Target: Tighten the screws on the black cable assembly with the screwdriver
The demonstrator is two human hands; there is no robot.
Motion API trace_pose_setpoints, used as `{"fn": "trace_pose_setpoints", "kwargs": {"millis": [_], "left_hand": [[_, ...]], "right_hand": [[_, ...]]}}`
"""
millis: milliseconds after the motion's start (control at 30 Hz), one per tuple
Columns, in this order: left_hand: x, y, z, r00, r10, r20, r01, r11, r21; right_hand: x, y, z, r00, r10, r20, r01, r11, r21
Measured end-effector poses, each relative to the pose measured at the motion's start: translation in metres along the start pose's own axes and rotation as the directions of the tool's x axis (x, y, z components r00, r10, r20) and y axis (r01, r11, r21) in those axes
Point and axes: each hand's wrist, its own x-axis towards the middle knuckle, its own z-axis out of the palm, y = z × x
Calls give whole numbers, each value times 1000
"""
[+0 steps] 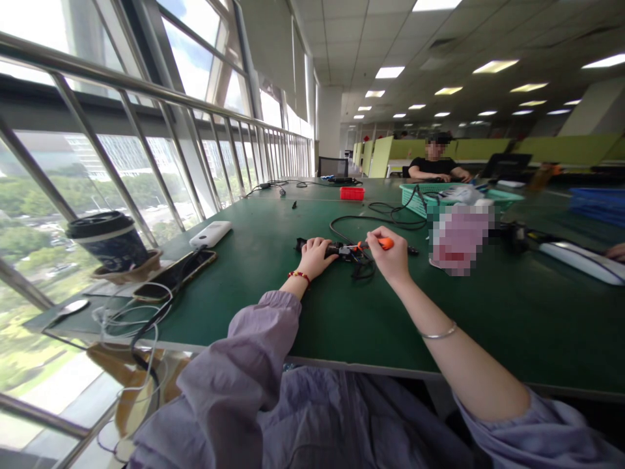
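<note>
My left hand [315, 259] is wrapped over a dark, elongated device [334, 249] and presses it against the green table. Its far end pokes out left of my fingers. My right hand [390, 253] is closed around an orange-handled tool [385, 243], just right of the device. More orange shows between that hand and the device, where small silver and black parts meet. Whether the tool touches the device I cannot tell. A dark cable bundle [362, 268] lies below the parts, between my hands.
A green basket [415, 200] with cables and a bag stands back right, a small red box [352, 193] farther back. To the left are a cup [110, 244], a phone [176, 277], a white power bank [211, 234] and tangled cables. A person [436, 163] sits across the table.
</note>
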Motion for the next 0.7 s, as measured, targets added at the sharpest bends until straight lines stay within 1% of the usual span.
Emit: {"fn": "trace_pose_setpoints", "kwargs": {"millis": [100,167,333,533,700], "left_hand": [[0,0,0,1000,2,-2,-2,1000,-2],[0,0,0,1000,3,-4,-3,1000,-5],[0,0,0,1000,5,-5,-5,1000,-3],[-1,1,-1,1000,-2,-3,2,1000,-1],[-1,1,-1,1000,3,-3,-3,1000,-2]], "right_hand": [[0,1,1,1000,9,3,-9,1000,-27],[0,1,1,1000,16,-19,-17,999,-36],[0,0,0,997,18,-72,-17,1000,12],[0,0,1,1000,27,-9,-26,999,26],[2,3,0,999,43,-11,-42,998,43]]}}
